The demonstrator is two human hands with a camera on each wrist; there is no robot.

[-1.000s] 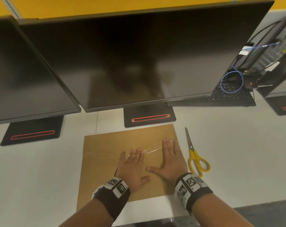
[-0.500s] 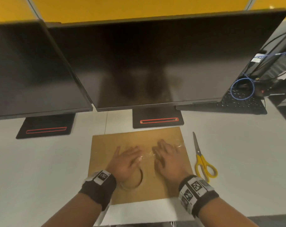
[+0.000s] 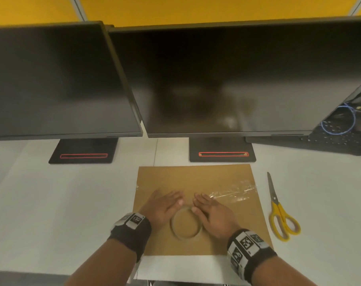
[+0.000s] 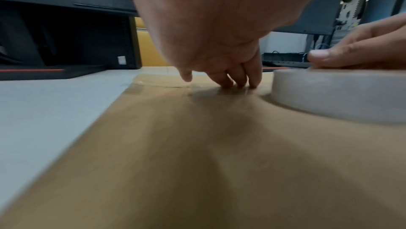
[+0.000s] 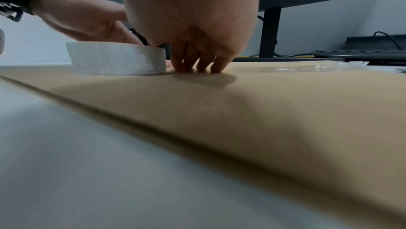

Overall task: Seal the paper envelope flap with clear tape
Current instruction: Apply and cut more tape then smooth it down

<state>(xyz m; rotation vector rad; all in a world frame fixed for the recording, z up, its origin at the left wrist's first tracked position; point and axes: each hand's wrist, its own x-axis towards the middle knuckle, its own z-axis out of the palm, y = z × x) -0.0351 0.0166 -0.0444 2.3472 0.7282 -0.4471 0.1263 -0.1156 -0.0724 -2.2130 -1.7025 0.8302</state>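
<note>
A brown paper envelope (image 3: 196, 176) lies flat on the white desk, with a wrinkled strip of clear tape (image 3: 235, 191) across it. The clear tape roll (image 3: 183, 237) lies flat on the envelope between my hands. My left hand (image 3: 165, 205) sits just left of the roll, its straight fingers (image 4: 239, 78) pressing the envelope near the strip's left end (image 4: 160, 81). My right hand (image 3: 212, 211) sits just right of the roll (image 5: 116, 59), fingertips (image 5: 197, 66) down on the paper. Its thumb (image 4: 325, 55) rests on the roll's (image 4: 338, 94) top rim.
Yellow-handled scissors (image 3: 280, 215) lie right of the envelope, blades pointing away. Two dark monitors on black stands (image 3: 222, 151) (image 3: 83, 152) stand close behind it. A black keyboard (image 3: 336, 141) and blue cable are at the back right. The desk's front edge is near my wrists.
Both hands slid back toward me off the tape strip and came together. The roll, earlier under my left hand, now shows between them.
</note>
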